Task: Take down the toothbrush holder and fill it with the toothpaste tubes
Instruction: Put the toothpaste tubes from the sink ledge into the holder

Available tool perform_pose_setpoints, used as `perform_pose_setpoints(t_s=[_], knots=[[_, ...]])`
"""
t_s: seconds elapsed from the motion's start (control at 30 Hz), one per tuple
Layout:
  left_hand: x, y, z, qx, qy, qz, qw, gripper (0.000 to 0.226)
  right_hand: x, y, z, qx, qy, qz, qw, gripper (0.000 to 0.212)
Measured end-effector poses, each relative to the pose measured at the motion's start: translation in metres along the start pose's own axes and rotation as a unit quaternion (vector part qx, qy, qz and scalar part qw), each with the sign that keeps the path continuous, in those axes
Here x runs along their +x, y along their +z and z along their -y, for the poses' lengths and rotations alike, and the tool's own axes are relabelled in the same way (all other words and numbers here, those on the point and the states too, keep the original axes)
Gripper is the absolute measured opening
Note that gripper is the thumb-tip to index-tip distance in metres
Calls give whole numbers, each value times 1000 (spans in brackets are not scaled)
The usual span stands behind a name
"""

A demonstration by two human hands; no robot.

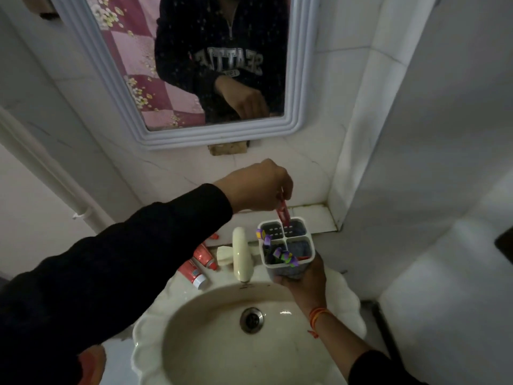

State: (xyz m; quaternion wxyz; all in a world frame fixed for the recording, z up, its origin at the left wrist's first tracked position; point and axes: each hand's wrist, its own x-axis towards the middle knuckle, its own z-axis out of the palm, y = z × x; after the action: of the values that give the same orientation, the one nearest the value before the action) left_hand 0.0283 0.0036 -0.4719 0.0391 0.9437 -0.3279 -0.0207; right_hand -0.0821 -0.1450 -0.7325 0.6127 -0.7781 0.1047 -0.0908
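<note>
My right hand grips the white toothbrush holder from below, upright above the back of the sink. The holder has several compartments; purple-patterned items and something red sit in the near ones. My left hand pinches a red toothpaste tube by its upper end, its lower end dipping into the far compartment. Two red tubes with white caps lie on the sink ledge left of the tap, and another red tube peeks out behind my sleeve.
A cream tap stands just left of the holder. The cream sink basin with a metal drain lies below. A framed mirror hangs on the tiled wall; a tiled corner juts out at right.
</note>
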Motion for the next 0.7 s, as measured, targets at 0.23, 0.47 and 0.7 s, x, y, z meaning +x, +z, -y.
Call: perform_pose_setpoints(t_s=[0.23,0.47,0.7], knots=[[9,47,-58,7,11,78,997,26,0,-2,1,-14,15,3,1000,104],[10,76,-63,-13,-2,141,990,16,3,-1,-14,3,10,6,1000,106],[4,48,-3,-151,-104,72,980,17,2,-5,-7,-9,0,9,1000,81]])
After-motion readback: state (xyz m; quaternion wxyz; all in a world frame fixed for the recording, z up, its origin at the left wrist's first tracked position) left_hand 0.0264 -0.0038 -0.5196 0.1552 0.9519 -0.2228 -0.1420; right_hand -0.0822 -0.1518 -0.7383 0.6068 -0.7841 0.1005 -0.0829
